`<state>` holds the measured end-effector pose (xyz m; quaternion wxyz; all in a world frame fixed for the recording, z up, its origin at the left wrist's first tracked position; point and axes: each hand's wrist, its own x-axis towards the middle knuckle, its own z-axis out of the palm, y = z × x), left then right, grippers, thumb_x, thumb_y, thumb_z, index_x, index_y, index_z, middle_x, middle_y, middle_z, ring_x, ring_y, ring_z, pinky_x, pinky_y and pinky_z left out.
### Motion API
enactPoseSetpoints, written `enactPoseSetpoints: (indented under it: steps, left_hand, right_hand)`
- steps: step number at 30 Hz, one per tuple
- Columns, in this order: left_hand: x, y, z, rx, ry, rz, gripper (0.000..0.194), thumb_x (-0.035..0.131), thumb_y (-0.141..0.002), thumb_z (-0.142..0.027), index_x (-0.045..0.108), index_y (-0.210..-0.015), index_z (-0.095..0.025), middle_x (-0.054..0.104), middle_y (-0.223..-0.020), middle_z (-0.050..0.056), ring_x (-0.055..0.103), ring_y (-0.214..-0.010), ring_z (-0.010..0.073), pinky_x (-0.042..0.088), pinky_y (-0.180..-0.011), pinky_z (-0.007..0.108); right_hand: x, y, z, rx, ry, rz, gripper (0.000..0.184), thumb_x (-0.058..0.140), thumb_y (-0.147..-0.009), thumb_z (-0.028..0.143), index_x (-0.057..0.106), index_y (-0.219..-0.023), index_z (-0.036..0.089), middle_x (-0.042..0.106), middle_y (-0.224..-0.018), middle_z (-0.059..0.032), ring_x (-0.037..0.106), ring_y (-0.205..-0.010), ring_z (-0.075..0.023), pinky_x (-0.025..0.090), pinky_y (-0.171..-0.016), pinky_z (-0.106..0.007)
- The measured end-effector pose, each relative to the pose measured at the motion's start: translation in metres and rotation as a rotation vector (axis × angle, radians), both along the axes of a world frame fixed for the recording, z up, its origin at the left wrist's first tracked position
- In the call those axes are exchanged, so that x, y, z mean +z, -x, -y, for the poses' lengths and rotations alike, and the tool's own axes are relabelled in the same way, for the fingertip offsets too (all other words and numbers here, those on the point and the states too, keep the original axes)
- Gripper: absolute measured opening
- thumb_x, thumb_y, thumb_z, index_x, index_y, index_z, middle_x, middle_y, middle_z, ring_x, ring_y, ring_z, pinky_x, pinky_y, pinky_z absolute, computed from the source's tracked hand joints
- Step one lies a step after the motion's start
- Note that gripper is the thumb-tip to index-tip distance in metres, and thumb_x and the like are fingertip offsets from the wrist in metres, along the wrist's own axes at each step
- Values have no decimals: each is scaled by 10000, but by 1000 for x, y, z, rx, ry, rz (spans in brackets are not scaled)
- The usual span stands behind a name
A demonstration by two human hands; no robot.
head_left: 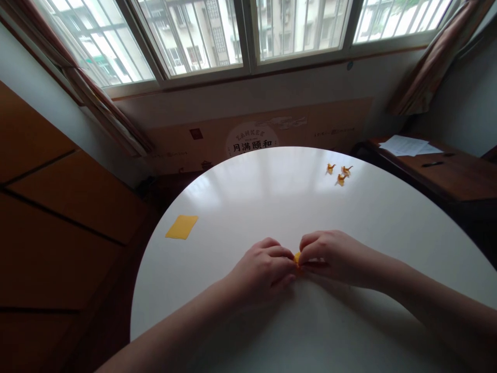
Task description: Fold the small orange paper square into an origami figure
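Between my fingertips, just above the white table, is a small piece of folded yellow paper (297, 258), mostly covered by the fingers. My left hand (269, 263) pinches it from the left. From the right, my right hand (324, 254) closes on it with thumb and fingers. Only a bit of its yellow top edge shows, so its folded shape is hidden. A flat yellow square of paper (182, 227) lies on the table to the left. Farther off at the right back sit three small folded yellow paper figures (340, 179), which look like birds.
The round white table (240, 207) has its curved edge at the left and back. Beyond its right edge stands a dark wooden desk (458, 176) with white papers (409, 145). A wooden cabinet (50, 228) is at the left; barred windows (190, 36) and curtains line the back.
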<state>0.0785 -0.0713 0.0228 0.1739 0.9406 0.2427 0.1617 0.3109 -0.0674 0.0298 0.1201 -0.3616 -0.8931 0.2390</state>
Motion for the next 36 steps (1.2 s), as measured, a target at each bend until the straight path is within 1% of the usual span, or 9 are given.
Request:
enactPoseSetpoints:
  steps: [4, 9, 15, 26, 28, 33, 36]
  left_hand:
    - [-1, 2, 3, -57, -58, -67, 247, 565, -920, -259, 670, -1134, -195, 710, -1157, 43, 602, -1008, 231, 451, -961, 370]
    - [-2, 2, 5, -89, -60, -84, 315, 561, -931, -297, 632, -1209, -165, 705, -1177, 64, 606, -1054, 248, 461, -977, 373]
    - [-1, 3, 0, -116, -33, -73, 290, 549, -944, -315, 648, -1153, -140, 705, -1110, 95, 626, -1010, 242, 483, -960, 351]
    - [-2, 2, -3, -133, -8, -30, 231, 506, -963, -283, 652, -1096, -163, 727, -1063, 86, 646, -996, 226, 493, -963, 356]
    - [-2, 3, -4, -128, -5, -41, 236, 517, -958, -281, 656, -1107, -161, 727, -1071, 84, 644, -998, 230, 493, -962, 356]
    - [-1, 3, -2, -118, -13, -49, 249, 535, -952, -301, 661, -1124, -170, 720, -1103, 84, 637, -1012, 234, 494, -958, 349]
    - [-1, 3, -1, -112, -11, -65, 282, 540, -952, -310, 645, -1171, -166, 714, -1114, 84, 632, -1025, 237, 487, -970, 358]
  right_hand:
    - [2, -3, -2, -9, 25, 22, 114, 653, -889, 274, 748, -828, 254, 715, -862, 21, 646, -742, -136, 382, -639, -239]
    - [2, -6, -5, -39, 83, 44, 106, 644, -888, 261, 747, -871, 245, 710, -862, 6, 638, -763, -148, 395, -649, -245]
    - [1, -4, -8, -62, 144, 25, 127, 632, -895, 258, 750, -864, 221, 726, -836, -16, 639, -809, -171, 417, -691, -258]
    - [0, 1, -13, -140, 229, 45, 146, 667, -863, 303, 735, -766, 218, 727, -769, 5, 635, -749, -164, 417, -661, -263]
    - [1, 0, -14, -126, 234, 43, 142, 667, -863, 304, 738, -774, 219, 726, -774, 2, 635, -756, -166, 419, -665, -263]
    - [1, -6, -18, -22, 254, 16, 88, 665, -867, 262, 745, -858, 228, 725, -828, -4, 636, -812, -166, 434, -701, -251]
    - [1, -9, -19, 10, 246, 12, 77, 665, -866, 244, 738, -860, 222, 714, -837, -10, 631, -811, -163, 434, -694, -244]
